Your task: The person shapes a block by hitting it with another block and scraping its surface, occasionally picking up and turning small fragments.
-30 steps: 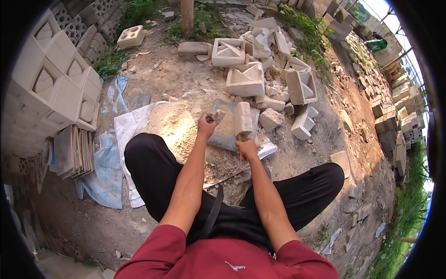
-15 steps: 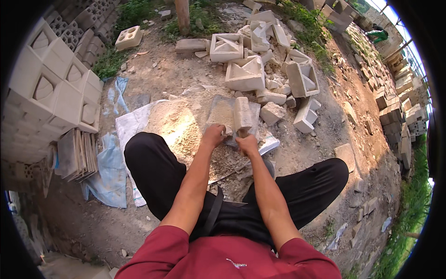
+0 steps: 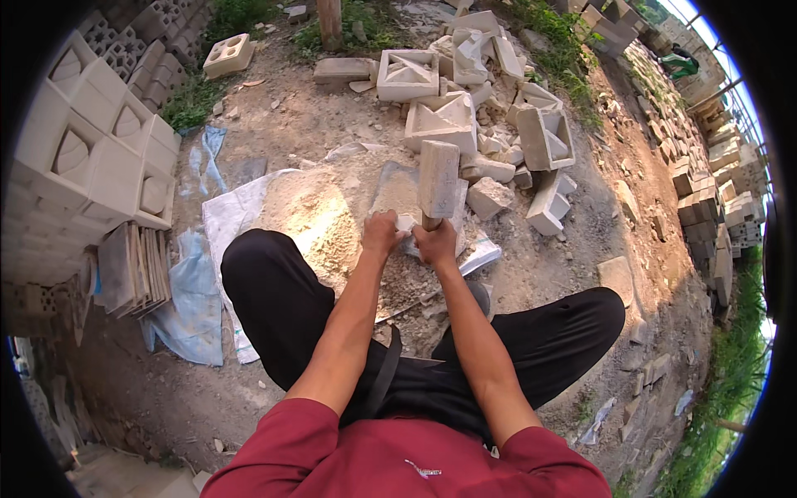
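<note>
My right hand [image 3: 437, 244] is wrapped round the short handle of a mallet with a thick, dusty, block-shaped head [image 3: 438, 176]. The head is held up in front of the hand and hides part of the ground beyond. Close beside it, my left hand [image 3: 382, 232] is closed on a small pale block fragment [image 3: 405, 223], mostly covered by the fingers. Both hands are over the near end of a flat grey slab [image 3: 395, 184] dusted with pale powder. To the left lies a heap of pale crushed powder [image 3: 314, 217] on a white sack sheet [image 3: 234, 214].
Broken moulded blocks [image 3: 440, 124] and rubble lie beyond the hands, to the right. Stacked pale blocks [image 3: 108, 149] rise at the left, with thin boards [image 3: 137, 270] and a blue plastic sheet [image 3: 195, 299] below. A wooden post [image 3: 330, 23] stands at the far side.
The mallet has risen, its head now larger in view and higher above the slab. My right hand has lifted slightly with it. My left hand stays nearly where it was.
</note>
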`<state>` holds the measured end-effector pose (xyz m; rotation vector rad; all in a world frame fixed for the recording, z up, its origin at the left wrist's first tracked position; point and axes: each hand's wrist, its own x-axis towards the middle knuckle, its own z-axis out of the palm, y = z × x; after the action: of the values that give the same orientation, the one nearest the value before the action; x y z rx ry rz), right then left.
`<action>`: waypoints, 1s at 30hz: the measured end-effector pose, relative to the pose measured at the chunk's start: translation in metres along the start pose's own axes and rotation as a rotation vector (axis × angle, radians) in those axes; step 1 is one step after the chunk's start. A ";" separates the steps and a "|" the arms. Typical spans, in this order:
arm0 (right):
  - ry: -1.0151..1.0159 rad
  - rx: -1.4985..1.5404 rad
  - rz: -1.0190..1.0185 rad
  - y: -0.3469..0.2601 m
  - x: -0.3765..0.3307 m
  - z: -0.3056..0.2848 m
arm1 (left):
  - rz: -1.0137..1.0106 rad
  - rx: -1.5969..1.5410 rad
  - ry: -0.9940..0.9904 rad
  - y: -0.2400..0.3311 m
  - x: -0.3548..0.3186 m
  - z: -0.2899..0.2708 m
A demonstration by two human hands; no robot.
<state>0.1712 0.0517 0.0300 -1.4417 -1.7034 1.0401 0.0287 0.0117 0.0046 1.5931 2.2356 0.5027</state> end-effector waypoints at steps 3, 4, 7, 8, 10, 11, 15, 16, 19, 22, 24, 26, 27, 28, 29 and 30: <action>-0.079 0.005 0.090 0.044 -0.002 0.005 | 0.074 0.060 0.004 0.006 0.006 0.003; -0.132 0.021 0.159 0.053 0.002 0.002 | 0.106 0.062 0.009 0.007 0.009 0.005; -0.060 0.037 0.148 0.031 0.016 -0.002 | 0.141 0.071 0.030 -0.004 0.012 0.009; -0.072 0.074 0.213 0.012 0.017 -0.004 | 0.119 0.065 0.040 -0.011 0.009 0.013; -0.151 0.156 0.326 -0.031 0.013 -0.011 | 0.096 0.058 0.054 -0.022 0.001 0.017; -0.157 0.154 0.323 -0.033 0.016 -0.017 | 0.114 0.054 0.061 -0.018 0.004 0.016; -0.008 -0.021 0.003 0.044 0.010 -0.013 | 0.189 0.018 0.031 0.007 0.017 0.014; -0.007 -0.224 -0.124 0.063 0.001 -0.014 | 0.194 0.015 0.023 0.007 0.016 0.016; -0.158 -0.112 0.125 0.022 -0.002 -0.007 | 0.154 0.055 0.017 -0.023 0.014 0.018; -0.111 -0.090 0.157 0.013 0.006 -0.013 | 0.162 0.071 0.020 -0.019 0.014 0.019; -0.062 0.029 0.125 0.011 0.008 -0.014 | 0.175 0.028 0.059 -0.008 0.011 0.019; -0.048 -0.063 0.103 0.010 0.003 -0.011 | 0.159 0.002 0.028 -0.003 0.010 0.016; -0.030 -0.126 0.064 0.013 -0.003 -0.007 | 0.150 -0.007 0.023 -0.005 0.012 0.015; -0.011 -0.190 0.024 0.017 -0.011 -0.007 | 0.149 0.003 0.020 -0.005 0.012 0.016; -0.111 -0.287 0.029 0.017 -0.017 -0.007 | 0.148 0.016 0.023 -0.008 0.013 0.017; -0.141 -0.233 0.116 0.017 -0.014 -0.009 | 0.147 0.030 0.026 -0.010 0.015 0.017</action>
<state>0.1889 0.0407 0.0193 -1.6650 -1.9117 1.0539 0.0237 0.0242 -0.0167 1.7848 2.1639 0.5342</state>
